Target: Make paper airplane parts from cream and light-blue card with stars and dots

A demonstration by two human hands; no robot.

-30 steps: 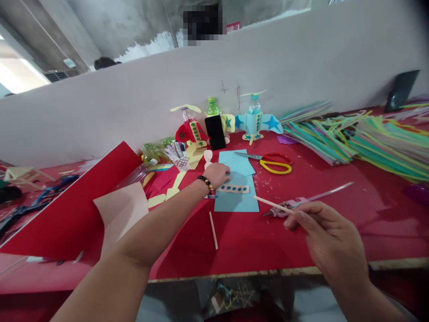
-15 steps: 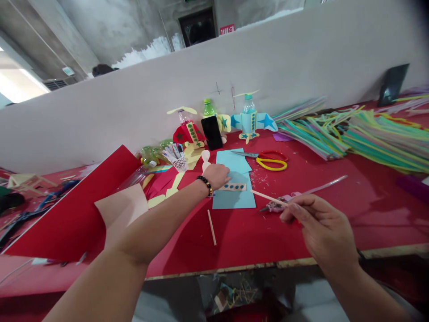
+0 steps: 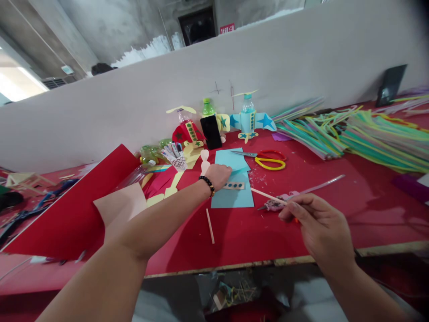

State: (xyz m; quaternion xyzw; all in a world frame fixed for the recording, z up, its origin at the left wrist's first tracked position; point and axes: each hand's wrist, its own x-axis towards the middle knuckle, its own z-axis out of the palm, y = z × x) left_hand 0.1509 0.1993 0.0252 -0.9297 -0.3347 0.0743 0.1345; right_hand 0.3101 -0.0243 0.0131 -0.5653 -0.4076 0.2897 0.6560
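Observation:
My left hand (image 3: 217, 176), a beaded bracelet on its wrist, is closed at the left edge of the upper light blue paper sheet (image 3: 231, 157). Its fingertips are partly hidden but seem to pinch that sheet. A strip with a row of dark dots (image 3: 236, 185) lies beside this hand on a lower blue sheet (image 3: 231, 200). Between thumb and fingers, my right hand (image 3: 317, 223) holds a thin pale wooden stick (image 3: 264, 194) pointing left. Behind it lies a pink glue gun (image 3: 275, 204) with a clear glue stick (image 3: 323, 184). Another pale stick (image 3: 210, 226) rests nearer me.
Scissors (image 3: 271, 163) with red and yellow handles lie beyond the blue sheets. Bottle planes (image 3: 248, 120) and a phone (image 3: 211, 132) stand at the wall. Bundled coloured strips (image 3: 375, 138) fill the right; a red sheet (image 3: 77, 210) leans at left, near a pen cup (image 3: 179, 163).
My left hand has moved slightly right, and the near edge of the upper blue sheet looks a little raised. The right hand keeps the stick, almost still. The view has shifted slightly.

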